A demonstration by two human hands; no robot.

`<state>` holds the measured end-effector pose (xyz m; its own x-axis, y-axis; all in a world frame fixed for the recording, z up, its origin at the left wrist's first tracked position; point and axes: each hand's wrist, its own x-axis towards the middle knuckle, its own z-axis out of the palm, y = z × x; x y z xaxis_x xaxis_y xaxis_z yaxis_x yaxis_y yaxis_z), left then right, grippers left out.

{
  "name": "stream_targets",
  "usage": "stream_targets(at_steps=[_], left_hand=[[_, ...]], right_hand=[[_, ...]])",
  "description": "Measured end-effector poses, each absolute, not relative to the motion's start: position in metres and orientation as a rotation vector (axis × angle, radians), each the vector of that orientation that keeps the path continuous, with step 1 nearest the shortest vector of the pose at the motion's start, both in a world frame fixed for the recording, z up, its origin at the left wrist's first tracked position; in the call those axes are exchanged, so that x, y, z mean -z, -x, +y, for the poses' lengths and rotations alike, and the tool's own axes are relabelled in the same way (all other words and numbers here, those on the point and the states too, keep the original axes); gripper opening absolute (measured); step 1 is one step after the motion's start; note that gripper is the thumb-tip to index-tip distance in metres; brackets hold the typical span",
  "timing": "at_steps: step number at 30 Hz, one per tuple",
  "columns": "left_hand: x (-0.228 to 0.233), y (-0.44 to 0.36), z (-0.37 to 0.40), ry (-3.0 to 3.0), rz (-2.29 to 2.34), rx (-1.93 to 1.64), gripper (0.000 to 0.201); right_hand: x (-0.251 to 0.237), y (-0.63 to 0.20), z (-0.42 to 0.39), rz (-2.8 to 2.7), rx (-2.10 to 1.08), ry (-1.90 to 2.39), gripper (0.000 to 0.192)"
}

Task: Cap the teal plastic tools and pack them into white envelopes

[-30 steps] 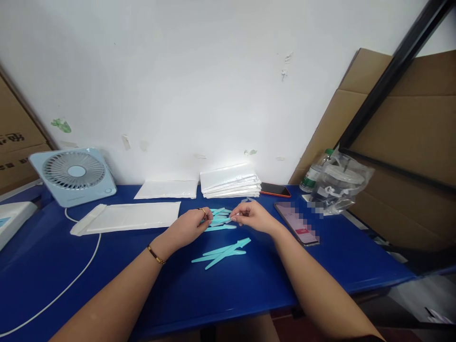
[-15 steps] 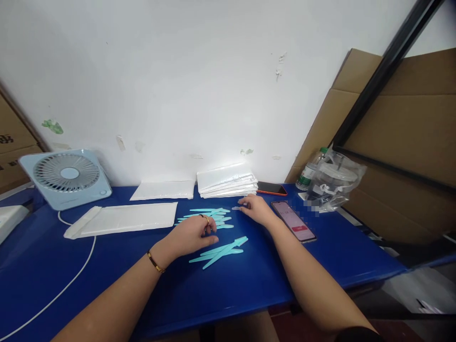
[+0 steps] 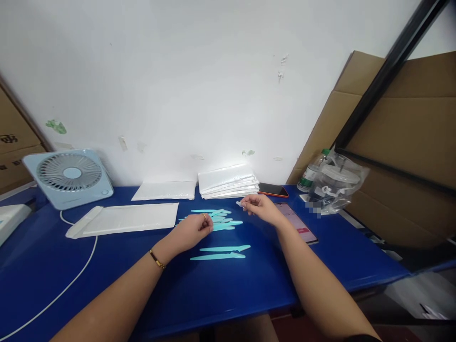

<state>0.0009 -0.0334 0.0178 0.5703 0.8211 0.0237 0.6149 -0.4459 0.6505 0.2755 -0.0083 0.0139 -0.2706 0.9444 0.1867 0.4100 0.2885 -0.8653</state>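
My left hand [image 3: 192,230] pinches one end of a thin turquoise plastic stick [image 3: 230,223], which points right, just above the blue table [image 3: 249,289]. My right hand [image 3: 259,207] is raised a little beyond it, thumb and forefinger closed on a small clear cap [image 3: 238,203]. A loose pile of the same turquoise sticks [image 3: 208,212] lies behind my left hand. Two more sticks [image 3: 224,248] lie side by side in front of both hands.
Flat white mailers [image 3: 128,218] lie at the left, and a stack of clear bags [image 3: 228,180] sits by the wall. Two phones [image 3: 297,223] lie at the right by a bottle and a plastic bag [image 3: 335,185]. A small fan [image 3: 69,176] and its cable [image 3: 71,280] stand left; cardboard leans right.
My left hand dropped to the front sticks, then lifted back holding one; two now lie there in parallel. My right hand reached toward the bag stack and came back pinching the cap.
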Motion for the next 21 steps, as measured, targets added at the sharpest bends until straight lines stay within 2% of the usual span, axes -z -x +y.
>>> stream_targets(at_steps=[4, 21], left_hand=[[-0.015, 0.009, -0.021, -2.076, 1.198, -0.565, 0.023], [-0.008, 0.012, -0.013, -2.095, 1.201, -0.524, 0.023]], right_hand=[[-0.023, -0.274, -0.015, -1.768, -1.074, 1.109, 0.028], [-0.008, -0.244, -0.019, -1.881, -1.171, 1.067, 0.028]])
